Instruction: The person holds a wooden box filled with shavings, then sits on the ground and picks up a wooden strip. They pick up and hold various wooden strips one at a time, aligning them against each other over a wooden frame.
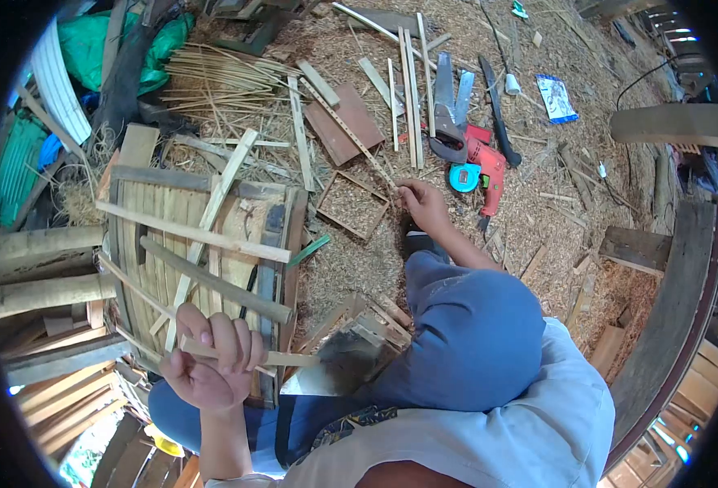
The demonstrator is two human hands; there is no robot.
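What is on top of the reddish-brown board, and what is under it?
The narrow strip in the right hand crosses over the reddish-brown board, and one end of a short slat overlaps its edge. What lies under the board is covered.

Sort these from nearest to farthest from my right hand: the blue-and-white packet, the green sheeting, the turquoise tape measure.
From your right hand:
1. Turquoise tape measure, just to its right.
2. Blue-and-white packet, farther off, upper right.
3. Green sheeting, far upper left.
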